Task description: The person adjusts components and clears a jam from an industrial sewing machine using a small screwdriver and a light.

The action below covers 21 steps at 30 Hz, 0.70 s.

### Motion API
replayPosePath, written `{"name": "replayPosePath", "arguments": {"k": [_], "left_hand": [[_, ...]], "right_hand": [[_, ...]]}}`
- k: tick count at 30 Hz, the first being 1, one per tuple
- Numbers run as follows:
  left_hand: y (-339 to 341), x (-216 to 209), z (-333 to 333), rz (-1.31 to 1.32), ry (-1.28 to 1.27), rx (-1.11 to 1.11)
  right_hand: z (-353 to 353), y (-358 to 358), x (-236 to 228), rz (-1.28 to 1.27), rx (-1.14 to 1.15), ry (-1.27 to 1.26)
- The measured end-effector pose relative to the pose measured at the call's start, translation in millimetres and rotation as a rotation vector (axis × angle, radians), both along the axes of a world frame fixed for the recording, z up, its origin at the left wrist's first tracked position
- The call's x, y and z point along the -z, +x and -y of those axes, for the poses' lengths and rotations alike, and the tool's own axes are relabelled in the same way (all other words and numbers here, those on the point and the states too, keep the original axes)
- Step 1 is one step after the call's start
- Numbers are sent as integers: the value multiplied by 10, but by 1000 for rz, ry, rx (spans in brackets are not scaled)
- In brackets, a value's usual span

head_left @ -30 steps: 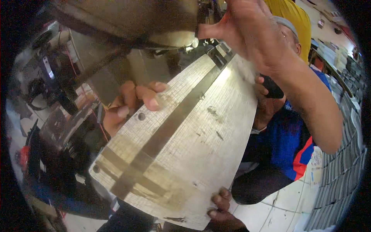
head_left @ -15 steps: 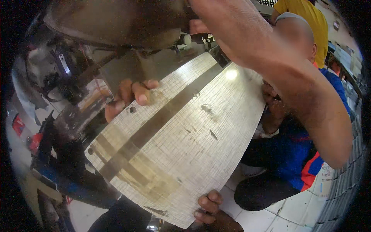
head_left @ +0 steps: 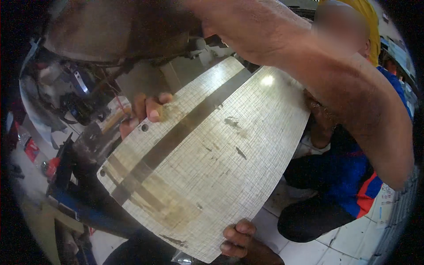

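A large, flat silvery board (head_left: pixel 221 163) is tilted across the middle, its surface finely crosshatched. A dark stripe (head_left: pixel 190 119) runs along its length, and yellowish residue marks the lower left end. My left hand (head_left: pixel 148 112) curls over the board's upper left edge, fingertips on its face and the palm hidden behind. At the bottom right corner, the fingers of my right hand (head_left: pixel 238 238) wrap the edge. Another person's bare forearm (head_left: pixel 300 57) reaches across the top right very close to me, its hand out of the picture.
The person (head_left: pixel 335 176) crouches at right in a blue and red shirt. A red-labelled bottle (head_left: pixel 32 149) lies at far left beside dark clutter. White floor tiles (head_left: pixel 309 247) show lower right. A big blurred brown shape (head_left: pixel 106 31) fills the upper left.
The other person's forearm and crouching body have shifted a little to the right. The whole view has turned slightly, showing more clutter on the left. Both my hands keep their hold on the board.
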<state>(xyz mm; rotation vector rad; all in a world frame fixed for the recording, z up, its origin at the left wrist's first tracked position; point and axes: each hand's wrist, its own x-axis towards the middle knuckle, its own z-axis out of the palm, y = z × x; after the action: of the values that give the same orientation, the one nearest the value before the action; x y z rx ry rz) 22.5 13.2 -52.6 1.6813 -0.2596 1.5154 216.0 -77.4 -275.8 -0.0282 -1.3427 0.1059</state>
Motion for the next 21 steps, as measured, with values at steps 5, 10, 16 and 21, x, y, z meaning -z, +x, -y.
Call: {"name": "replayPosePath", "arguments": {"k": [5,10,16,21], "left_hand": [[3,-6,-10,-2,10,-4],[81,0,-33,3,21,-5],[38,-8,-17,20,36,-14],[40,-48,-60,59,59,5]], "right_hand": [[-47,13,-77,57,-129,-16],[-14,-1,-89,28,-114,-44],[-43,72,28,53,-86,10],[-103,420,-44,418,-293,75]]}}
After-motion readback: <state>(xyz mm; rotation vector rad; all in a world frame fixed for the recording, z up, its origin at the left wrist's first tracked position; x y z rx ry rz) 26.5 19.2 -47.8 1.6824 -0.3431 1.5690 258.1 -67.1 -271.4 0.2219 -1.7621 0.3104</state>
